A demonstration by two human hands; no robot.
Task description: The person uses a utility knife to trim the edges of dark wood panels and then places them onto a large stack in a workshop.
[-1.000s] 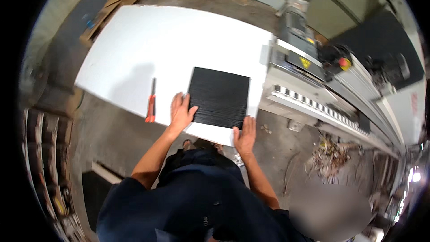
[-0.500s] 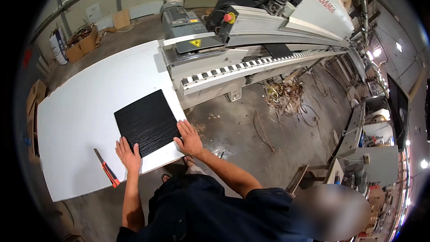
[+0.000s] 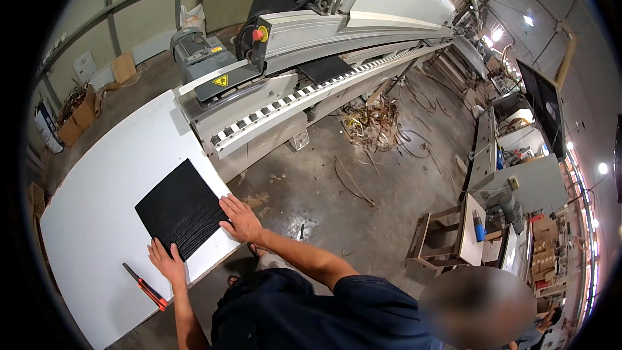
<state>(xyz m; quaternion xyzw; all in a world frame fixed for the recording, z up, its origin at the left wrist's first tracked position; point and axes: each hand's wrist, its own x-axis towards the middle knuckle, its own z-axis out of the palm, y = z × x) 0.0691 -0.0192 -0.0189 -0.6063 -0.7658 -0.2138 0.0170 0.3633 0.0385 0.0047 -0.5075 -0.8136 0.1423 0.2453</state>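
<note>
Your left hand point(image 3: 167, 260) and right hand point(image 3: 241, 218) both lay flat, fingers spread, on the near edge of the black textured panel point(image 3: 182, 208), gripping nothing. The panel sat on the white board point(image 3: 97, 214) in the lower left of the frame, stretching up and left away from your hands, near-square, so neither hand was clearly nearer. An orange-handled cutter point(image 3: 146, 288) lay just beside your left hand. Against half a second earlier, the hands held the same edge; only the view had swung further toward the long grey machine point(image 3: 311, 58).
</note>
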